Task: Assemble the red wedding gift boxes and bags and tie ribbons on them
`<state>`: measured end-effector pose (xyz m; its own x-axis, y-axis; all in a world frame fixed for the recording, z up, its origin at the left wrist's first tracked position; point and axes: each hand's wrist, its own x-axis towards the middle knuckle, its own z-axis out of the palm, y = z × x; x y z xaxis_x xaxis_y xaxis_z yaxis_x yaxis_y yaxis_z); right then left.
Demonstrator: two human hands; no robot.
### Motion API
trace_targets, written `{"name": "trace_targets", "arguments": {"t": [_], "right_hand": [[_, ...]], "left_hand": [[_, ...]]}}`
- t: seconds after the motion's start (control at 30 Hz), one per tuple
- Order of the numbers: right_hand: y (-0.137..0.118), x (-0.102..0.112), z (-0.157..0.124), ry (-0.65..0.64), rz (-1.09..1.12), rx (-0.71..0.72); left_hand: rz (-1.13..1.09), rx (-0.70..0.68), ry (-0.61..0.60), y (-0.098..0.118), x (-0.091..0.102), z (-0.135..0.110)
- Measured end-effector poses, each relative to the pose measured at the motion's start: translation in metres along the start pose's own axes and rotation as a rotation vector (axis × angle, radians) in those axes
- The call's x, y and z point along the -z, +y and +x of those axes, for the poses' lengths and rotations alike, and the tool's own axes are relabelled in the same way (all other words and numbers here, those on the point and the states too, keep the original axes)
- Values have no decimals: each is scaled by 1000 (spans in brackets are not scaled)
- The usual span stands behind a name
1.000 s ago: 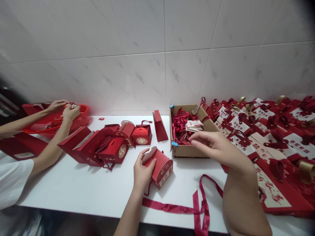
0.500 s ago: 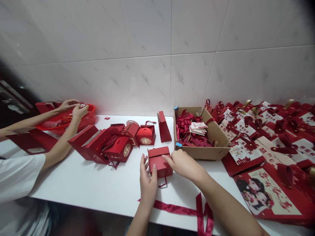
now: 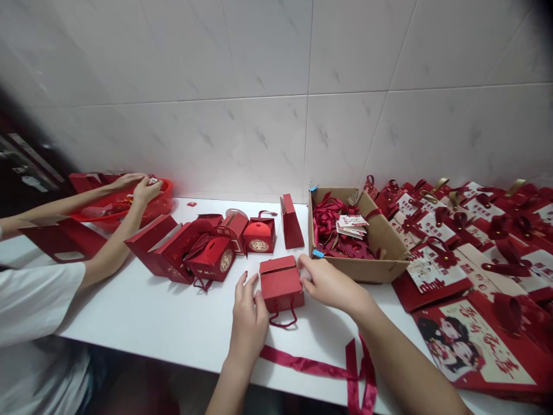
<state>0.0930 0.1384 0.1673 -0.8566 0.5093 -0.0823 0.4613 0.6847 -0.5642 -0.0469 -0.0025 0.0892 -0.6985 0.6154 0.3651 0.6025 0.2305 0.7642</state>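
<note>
A small red gift box (image 3: 280, 283) stands on the white table in front of me, its top flaps closed down and a red cord handle hanging at the near side. My left hand (image 3: 249, 311) is at the box's left side, fingers stretched and apart; I cannot tell whether the fingertips touch it. On the opposite side my right hand (image 3: 330, 280) has curled fingers against the box's upper right edge. A dark red ribbon (image 3: 302, 364) lies across the table's front edge below my hands.
Several red gift boxes (image 3: 211, 259) stand to the left; an upright red folded box (image 3: 292, 222) is behind. A cardboard box (image 3: 367, 271) holds ribbons and cards. Red gift bags (image 3: 475, 346) cover the right. A co-worker's hands (image 3: 144, 187) are over a red basket (image 3: 166, 202).
My left hand has drawn back slightly from the box and its thumb has left the top. The right thumb has also left the lid, the hand now at the right edge.
</note>
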Motion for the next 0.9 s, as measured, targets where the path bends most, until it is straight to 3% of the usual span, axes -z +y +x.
{"name": "trace_targets", "arguments": {"t": [0.17,0.3,0.43,0.6,0.9], "right_hand": [[8,5,-5,-61,11,16],[11,14,-13,-67,34,49],[11,21,-23,-162,-35,154],[5,22,-34,-191,-185,101],[-1,24,-37,-137,-197,86]], "left_hand": [[-226,-7,-131,-2,9,-4],[-340,-12,-104,-12,12,-13],[-355,-102,-62,-19,12,-26],[-377,-191,-63,-20,12,-38],[-441,-204,-92,-20,9,-45]]}}
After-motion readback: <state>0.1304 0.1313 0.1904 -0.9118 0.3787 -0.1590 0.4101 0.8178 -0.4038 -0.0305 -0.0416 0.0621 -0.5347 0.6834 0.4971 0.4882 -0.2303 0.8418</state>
